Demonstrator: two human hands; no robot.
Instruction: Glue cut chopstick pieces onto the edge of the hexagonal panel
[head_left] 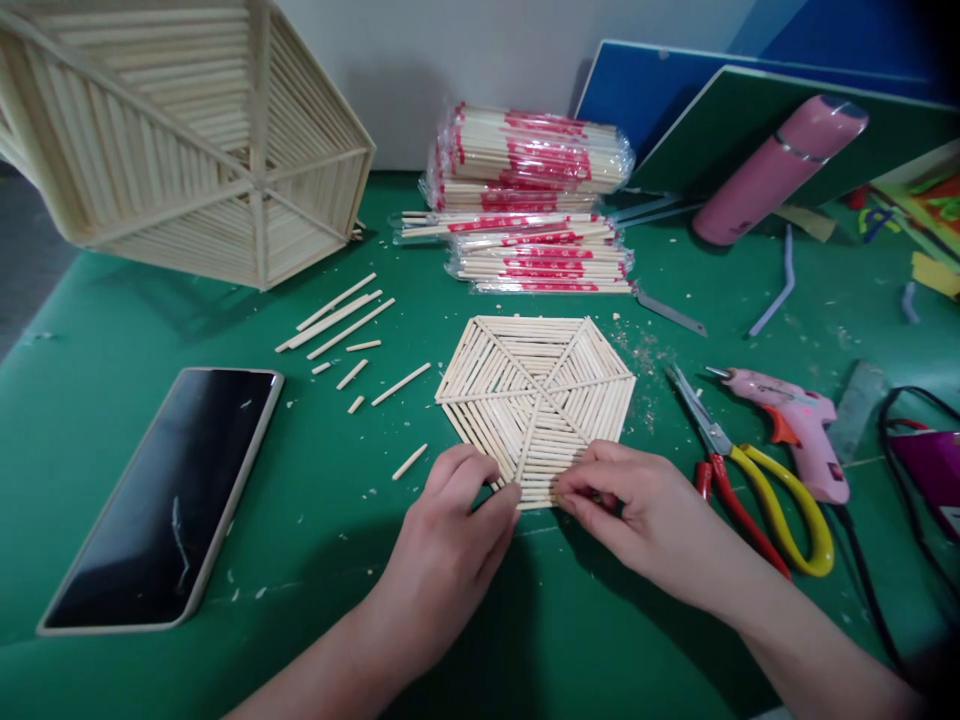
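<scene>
A flat hexagon of glued wooden sticks lies on the green table. My left hand pinches its near edge from the left, fingers closed on the sticks. My right hand pinches the same near edge from the right, thumb and fingers pressed on the outermost stick. Loose cut stick pieces lie scattered to the left of the hexagon.
A large stick-built hexagonal basket stands at the back left. Wrapped chopstick bundles are stacked behind. A phone lies at the left. Scissors, a pink glue gun and a pink bottle are on the right.
</scene>
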